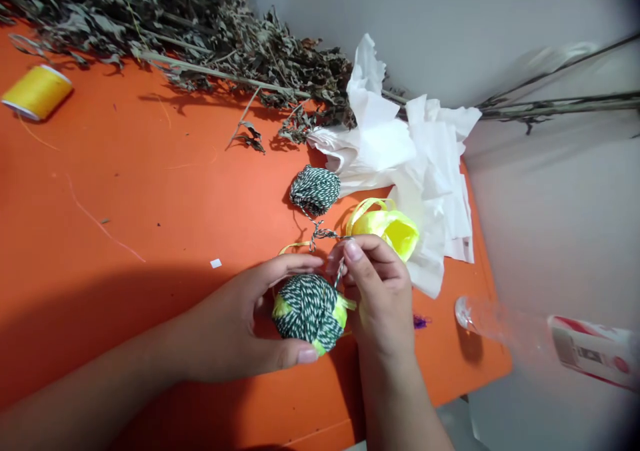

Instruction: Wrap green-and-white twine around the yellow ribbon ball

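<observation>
We see the left hand [225, 324] cupped around a ball wrapped in green-and-white twine [310, 312], with yellow ribbon showing through the wraps. Its fingers [285, 267] curve over the top of the ball and its thumb lies along the bottom, so the hand is half closed and has firm hold of it. The ball sits just above the orange tabletop [125, 204], and we cannot tell whether it touches.

The right hand [377, 297] is just beside the ball at about 2 o'clock, its fingers [357, 251] pinched almost shut on a strand of twine [340, 272]. That strand runs through a small tangle [317, 234] to a loose twine bundle [315, 189] at 12 o'clock from the ball.

At 1 o'clock, a yellow ribbon bundle [385, 231] rests against crumpled white tissue paper [420, 171]. Dried herb sprigs [200, 44] lie farther off at 11 o'clock, and a yellow thread spool [37, 92] sits well apart at 10 o'clock. At 3 o'clock, a clear plastic bottle [500, 324] lies near the tabletop's edge, its neck pointing toward the hands.
</observation>
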A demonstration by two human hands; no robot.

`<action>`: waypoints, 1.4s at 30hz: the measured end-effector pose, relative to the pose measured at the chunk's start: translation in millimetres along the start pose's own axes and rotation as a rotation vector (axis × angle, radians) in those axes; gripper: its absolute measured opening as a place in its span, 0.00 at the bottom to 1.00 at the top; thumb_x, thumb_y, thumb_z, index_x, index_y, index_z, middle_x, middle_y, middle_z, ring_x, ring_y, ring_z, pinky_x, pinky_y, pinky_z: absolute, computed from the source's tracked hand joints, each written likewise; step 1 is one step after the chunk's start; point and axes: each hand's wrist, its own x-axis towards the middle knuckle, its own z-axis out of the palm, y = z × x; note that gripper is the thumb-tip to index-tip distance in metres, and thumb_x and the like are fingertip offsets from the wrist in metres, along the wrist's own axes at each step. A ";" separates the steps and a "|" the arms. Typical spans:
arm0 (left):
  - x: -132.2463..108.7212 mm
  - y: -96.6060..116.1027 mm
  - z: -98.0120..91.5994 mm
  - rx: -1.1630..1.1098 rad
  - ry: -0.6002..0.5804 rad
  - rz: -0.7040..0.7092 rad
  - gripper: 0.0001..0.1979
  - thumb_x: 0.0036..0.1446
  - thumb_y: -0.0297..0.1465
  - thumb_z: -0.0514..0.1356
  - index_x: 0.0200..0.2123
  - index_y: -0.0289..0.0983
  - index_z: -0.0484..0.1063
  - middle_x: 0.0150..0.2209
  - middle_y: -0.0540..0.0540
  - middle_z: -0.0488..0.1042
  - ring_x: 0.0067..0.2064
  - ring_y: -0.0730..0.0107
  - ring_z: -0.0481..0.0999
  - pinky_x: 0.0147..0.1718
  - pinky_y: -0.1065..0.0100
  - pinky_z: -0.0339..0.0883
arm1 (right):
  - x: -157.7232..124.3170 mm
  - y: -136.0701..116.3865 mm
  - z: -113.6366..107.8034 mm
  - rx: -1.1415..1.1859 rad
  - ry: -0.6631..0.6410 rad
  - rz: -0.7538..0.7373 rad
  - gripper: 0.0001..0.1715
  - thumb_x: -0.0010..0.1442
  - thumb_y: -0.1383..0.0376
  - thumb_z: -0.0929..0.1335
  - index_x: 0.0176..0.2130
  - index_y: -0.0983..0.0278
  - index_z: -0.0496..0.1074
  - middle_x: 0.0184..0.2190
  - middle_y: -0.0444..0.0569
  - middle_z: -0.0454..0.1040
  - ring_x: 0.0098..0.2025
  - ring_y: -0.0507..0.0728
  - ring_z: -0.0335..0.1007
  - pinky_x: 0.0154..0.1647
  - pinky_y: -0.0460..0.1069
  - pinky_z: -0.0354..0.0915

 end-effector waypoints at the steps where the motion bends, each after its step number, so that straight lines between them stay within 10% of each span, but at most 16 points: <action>1: -0.4 -2.4 -0.8 0.024 -0.003 -0.010 0.38 0.50 0.33 0.72 0.63 0.47 0.62 0.61 0.40 0.70 0.56 0.53 0.75 0.49 0.62 0.75 | -0.3 -0.5 -0.4 -0.007 -0.017 0.004 0.10 0.55 0.58 0.77 0.30 0.59 0.76 0.25 0.43 0.76 0.24 0.51 0.68 0.24 0.46 0.64; 18: -1.7 -3.5 -2.7 0.245 -0.035 0.089 0.29 0.52 0.29 0.70 0.55 0.46 0.63 0.50 0.48 0.74 0.47 0.65 0.78 0.46 0.69 0.73 | -0.7 -1.5 -13.3 -0.050 -0.145 -0.026 0.07 0.58 0.60 0.77 0.31 0.58 0.79 0.26 0.43 0.78 0.28 0.52 0.74 0.30 0.47 0.70; 42: 1.4 -11.1 -3.8 0.416 0.001 0.320 0.32 0.52 0.25 0.68 0.57 0.52 0.64 0.63 0.46 0.64 0.66 0.56 0.64 0.61 0.62 0.64 | 3.3 -2.7 -6.0 -0.120 -0.176 0.001 0.05 0.58 0.64 0.76 0.30 0.61 0.79 0.24 0.41 0.77 0.25 0.47 0.69 0.28 0.42 0.67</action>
